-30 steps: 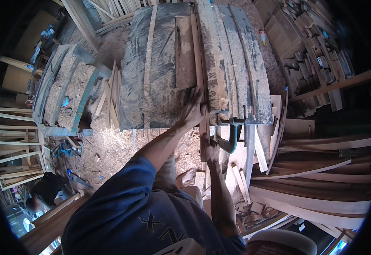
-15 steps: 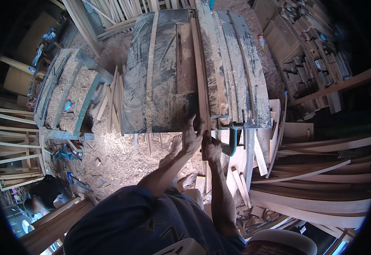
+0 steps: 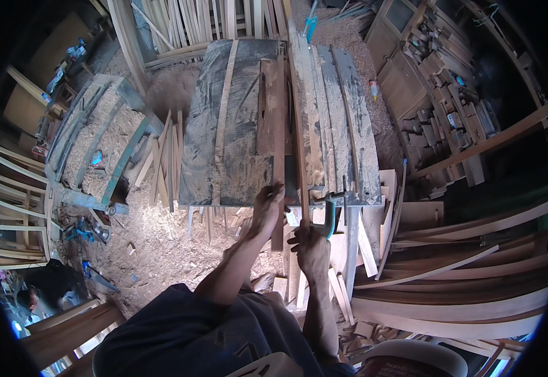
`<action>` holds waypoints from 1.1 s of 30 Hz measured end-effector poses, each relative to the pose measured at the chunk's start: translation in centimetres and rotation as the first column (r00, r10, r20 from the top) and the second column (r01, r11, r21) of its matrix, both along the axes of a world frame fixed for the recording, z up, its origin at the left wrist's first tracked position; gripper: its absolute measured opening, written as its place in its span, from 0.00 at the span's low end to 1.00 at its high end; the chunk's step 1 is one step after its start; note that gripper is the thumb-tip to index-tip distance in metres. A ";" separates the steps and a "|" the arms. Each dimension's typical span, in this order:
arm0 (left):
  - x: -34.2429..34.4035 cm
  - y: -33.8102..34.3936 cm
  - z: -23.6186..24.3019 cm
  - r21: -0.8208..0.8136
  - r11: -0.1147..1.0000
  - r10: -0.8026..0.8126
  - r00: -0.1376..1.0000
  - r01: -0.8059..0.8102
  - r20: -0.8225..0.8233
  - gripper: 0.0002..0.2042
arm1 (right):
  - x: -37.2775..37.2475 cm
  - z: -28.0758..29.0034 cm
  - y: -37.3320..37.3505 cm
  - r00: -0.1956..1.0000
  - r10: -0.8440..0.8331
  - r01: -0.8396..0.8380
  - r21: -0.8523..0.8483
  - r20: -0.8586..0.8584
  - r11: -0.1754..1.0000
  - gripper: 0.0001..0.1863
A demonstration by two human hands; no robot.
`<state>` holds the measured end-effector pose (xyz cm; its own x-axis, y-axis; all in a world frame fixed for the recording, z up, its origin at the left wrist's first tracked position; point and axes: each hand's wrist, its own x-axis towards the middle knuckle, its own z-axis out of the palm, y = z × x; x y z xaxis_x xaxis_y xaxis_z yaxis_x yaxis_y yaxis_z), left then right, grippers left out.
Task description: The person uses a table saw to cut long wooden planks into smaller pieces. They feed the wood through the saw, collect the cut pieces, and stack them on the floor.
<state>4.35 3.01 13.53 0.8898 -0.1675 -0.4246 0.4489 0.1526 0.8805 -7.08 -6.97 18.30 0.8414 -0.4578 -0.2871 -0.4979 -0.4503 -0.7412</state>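
A long reddish-brown wooden strip (image 3: 278, 151) lies lengthwise over the dusty dark machine table (image 3: 202, 157), its near end jutting past the front edge. My left hand (image 3: 268, 207) is closed round it close to that edge. To its right, a second narrow wooden strip (image 3: 301, 169) runs along the pale straight guide board (image 3: 312, 113). My right hand (image 3: 313, 253) is closed at this strip's near end, just off the table; the fingers partly hide the grip. Beside that hand, a green C-clamp (image 3: 330, 217) sits at the table's front edge.
Left stands another sawdust-covered bench (image 3: 98, 138), with loose offcuts (image 3: 166, 160) leaning between it and the table. Curved planks (image 3: 450, 305) are stacked at right. Tall strips (image 3: 205, 22) stand behind the table. Wood shavings (image 3: 161, 245) cover the floor.
A gap has opened between the two strips. My left hand has shifted left with one strip, which now reaches nearer to me. My right hand sits lower, farther from the table edge.
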 end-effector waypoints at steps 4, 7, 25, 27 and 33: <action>0.2 6.4 -2.0 0.249 0.969 -0.036 0.994 0.009 0.103 0.23 | -4.5 1.8 1.4 0.994 -0.030 0.025 0.050 0.102 0.998 0.21; 0.6 11.6 -4.6 0.381 0.924 -0.042 0.980 -0.035 0.193 0.20 | -7.7 2.4 1.4 0.988 -0.044 0.043 0.010 0.146 0.999 0.18; -4.6 9.7 -1.1 0.306 0.921 0.056 0.860 -0.240 0.507 0.26 | -21.1 -0.2 4.1 0.947 -0.081 0.117 -0.102 0.310 0.988 0.15; -6.8 6.7 3.4 -0.205 0.978 0.115 0.899 -0.028 0.422 0.26 | -22.4 -1.2 4.9 0.931 -0.100 0.132 -0.069 0.352 0.989 0.15; -10.0 3.2 13.4 -0.320 0.931 -0.046 0.926 0.175 0.374 0.22 | -21.0 -2.4 5.3 0.945 0.131 -0.078 -0.182 0.301 0.980 0.28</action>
